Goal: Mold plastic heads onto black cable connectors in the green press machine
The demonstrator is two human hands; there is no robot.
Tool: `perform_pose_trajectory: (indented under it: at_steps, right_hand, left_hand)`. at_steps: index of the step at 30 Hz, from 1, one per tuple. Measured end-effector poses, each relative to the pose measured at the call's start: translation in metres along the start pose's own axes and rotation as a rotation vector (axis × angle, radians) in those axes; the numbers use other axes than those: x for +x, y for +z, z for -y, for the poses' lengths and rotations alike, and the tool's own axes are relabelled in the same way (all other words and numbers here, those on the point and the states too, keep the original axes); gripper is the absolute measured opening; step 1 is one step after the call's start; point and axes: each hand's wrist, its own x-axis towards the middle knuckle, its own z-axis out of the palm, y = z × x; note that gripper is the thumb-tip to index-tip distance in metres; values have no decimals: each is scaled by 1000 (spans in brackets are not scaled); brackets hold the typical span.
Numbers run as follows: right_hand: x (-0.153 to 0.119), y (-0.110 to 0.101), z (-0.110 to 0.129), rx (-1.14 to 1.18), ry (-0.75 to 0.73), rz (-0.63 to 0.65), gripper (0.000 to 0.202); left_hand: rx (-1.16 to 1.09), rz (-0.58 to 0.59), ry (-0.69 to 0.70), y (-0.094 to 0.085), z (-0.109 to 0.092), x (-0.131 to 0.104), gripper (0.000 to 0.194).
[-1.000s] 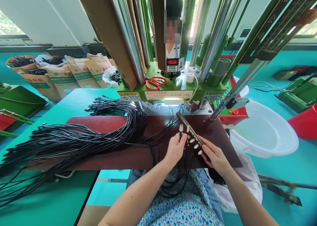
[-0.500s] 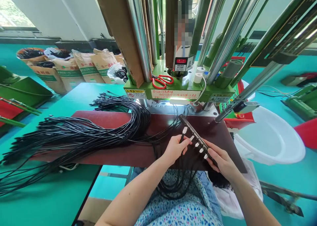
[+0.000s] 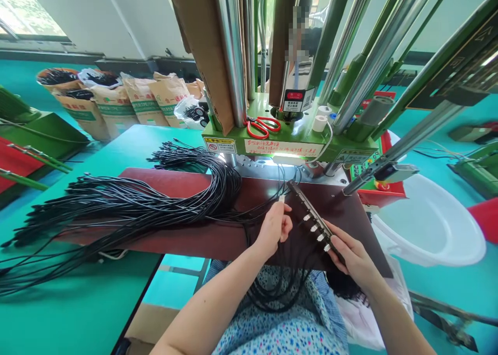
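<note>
Smooth brown tabletop [image 3: 218,241], slim dark metal bar [image 3: 311,210] above it: right hand [image 3: 350,254] grip closed on near end, boxy white plugs [image 3: 314,228] along edge. Left hand [image 3: 275,228] grip pinches pale plug [image 3: 281,198], left of bar.

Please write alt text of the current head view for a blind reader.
A person's right hand holds a long dark bar lined with small white connectors; the left hand pinches another connector. Left of them lies a thick black cable bundle, near a green metal machine.
</note>
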Motion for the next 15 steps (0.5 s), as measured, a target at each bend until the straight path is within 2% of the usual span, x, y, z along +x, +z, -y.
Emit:
perform_pose_trajectory:
  at_steps: [2, 7, 15]
  right_hand:
    - [0, -1, -1, 19, 4, -16, 66]
    - [0, -4, -2, -11, -5, 58, 64]
    - [3, -9, -4, -93, -1, 130, 66]
  left_hand:
    - [-28, 23, -13, -1, -2, 0, 28]
    - [132, 84, -82, -1, -2, -1, 19]
    - [203, -5, -124, 0, 0, -1, 22]
